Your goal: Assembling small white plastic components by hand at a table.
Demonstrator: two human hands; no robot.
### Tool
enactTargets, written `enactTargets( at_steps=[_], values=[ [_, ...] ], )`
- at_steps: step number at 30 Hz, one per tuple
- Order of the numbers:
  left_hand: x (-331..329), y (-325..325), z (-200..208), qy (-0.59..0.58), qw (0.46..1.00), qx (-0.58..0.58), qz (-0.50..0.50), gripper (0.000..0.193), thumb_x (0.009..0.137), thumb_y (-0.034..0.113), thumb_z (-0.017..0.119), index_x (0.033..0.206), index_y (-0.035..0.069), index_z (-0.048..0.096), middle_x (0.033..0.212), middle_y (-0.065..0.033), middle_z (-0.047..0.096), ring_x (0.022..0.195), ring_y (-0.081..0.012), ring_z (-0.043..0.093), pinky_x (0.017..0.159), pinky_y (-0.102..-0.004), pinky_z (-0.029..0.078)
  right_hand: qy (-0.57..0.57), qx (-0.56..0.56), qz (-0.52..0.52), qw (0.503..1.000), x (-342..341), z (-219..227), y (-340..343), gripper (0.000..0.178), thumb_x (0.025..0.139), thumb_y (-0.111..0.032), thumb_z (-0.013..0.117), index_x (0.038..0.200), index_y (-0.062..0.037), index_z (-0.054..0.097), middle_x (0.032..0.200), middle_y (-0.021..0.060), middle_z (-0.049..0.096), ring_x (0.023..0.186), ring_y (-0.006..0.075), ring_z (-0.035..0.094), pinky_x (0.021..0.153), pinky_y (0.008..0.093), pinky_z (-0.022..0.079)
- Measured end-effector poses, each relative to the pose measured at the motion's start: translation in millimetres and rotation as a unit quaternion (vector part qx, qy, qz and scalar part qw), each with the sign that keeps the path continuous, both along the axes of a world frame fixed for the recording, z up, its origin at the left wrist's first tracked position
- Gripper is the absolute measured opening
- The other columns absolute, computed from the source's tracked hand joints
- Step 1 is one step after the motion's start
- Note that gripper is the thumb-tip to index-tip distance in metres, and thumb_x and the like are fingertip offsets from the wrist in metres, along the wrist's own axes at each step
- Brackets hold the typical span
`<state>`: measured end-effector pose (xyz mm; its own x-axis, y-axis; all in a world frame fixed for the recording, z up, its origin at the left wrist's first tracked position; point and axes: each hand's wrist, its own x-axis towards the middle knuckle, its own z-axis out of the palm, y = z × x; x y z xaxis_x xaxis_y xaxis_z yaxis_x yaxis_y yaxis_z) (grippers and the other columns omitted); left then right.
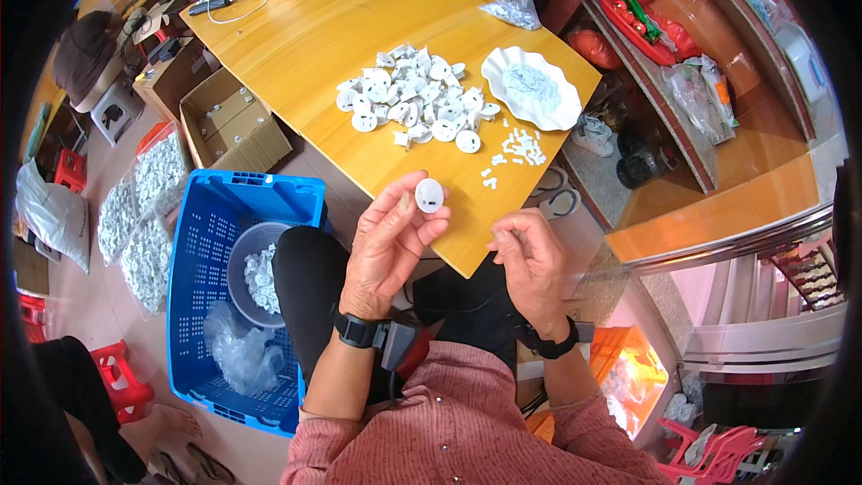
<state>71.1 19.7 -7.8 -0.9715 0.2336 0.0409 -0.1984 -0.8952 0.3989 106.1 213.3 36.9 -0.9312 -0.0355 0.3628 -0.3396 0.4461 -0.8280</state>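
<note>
Plastic, by its look, forms the small, round, white disc [429, 191] with a dark slot in its face; it should prove light and stiff, perhaps slippery on its smooth front, and not especially fragile; its rim seems the best place to take hold, leaving the face uncovered; the disc is held above the yellow wooden counter [296, 54], near its closest corner, at the fingertips of the left hand [386, 242]; those fingers pinch it at the edge, thumb on its left side, slotted face toward the camera; the right hand [532, 262] stands well apart to the right, fingers curled, thumb and forefinger drawn together; whether anything tiny sits between them I cannot tell; beyond the disc lie a loose heap of white plastic pieces [409, 94], scattered little white pegs [523, 147] and a white, scalloped dish [566, 110] of pale blue bits [530, 85].
</note>
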Motion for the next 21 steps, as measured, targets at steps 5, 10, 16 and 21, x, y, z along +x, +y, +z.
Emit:
enactTargets(
  at_steps=[5,10,16,21],
  values=[
    [2,3,-1,0.013,1.0,-0.025,-0.003,0.038,0.097,0.013,0.063,0.131,-0.001,0.054,0.121,-0.0215,0.063,0.101,-0.0278,0.069,0.087,-0.0352,0.06,0.01,-0.053,0.019,0.998,-4,8,-21,0.01,0.093,0.002,0.061,0.103,0.0013,0.061,0.097,0.0109,0.059,0.074,0.0169,0.064,0.065,0.0272,0.051],
    [4,2,-2,0.035,0.997,-0.061,-0.002,0.036,0.095,0.007,0.064,0.128,-0.003,0.055,0.119,-0.0198,0.065,0.102,-0.0284,0.069,0.088,-0.0367,0.06,0.068,0.024,0.032,0.997,-12,17,-31,0.013,0.092,0.005,0.061,0.104,0.0004,0.063,0.094,0.0109,0.061,0.075,0.018,0.063,0.067,0.0294,0.052],
    [6,3,1,0.05,0.995,-0.08,-0.017,0.035,0.094,0.003,0.064,0.129,-0.004,0.057,0.119,-0.018,0.066,0.105,-0.0265,0.067,0.09,-0.0371,0.058,0.005,-0.049,0.03,0.998,-16,16,-35,0.017,0.091,0.002,0.065,0.107,0.0009,0.059,0.09,0.0113,0.066,0.074,0.0169,0.067,0.067,0.0298,0.054],
    [7,3,2,0.053,0.993,-0.102,-0.014,0.037,0.094,0.002,0.064,0.129,-0.003,0.058,0.122,-0.0179,0.065,0.11,-0.0245,0.065,0.094,-0.0376,0.056,0.007,-0.016,0.031,0.999,-18,18,-34,0.02,0.09,0.001,0.067,0.107,0.0011,0.057,0.087,0.011,0.068,0.073,0.0158,0.068,0.065,0.0289,0.055]
  ],
)
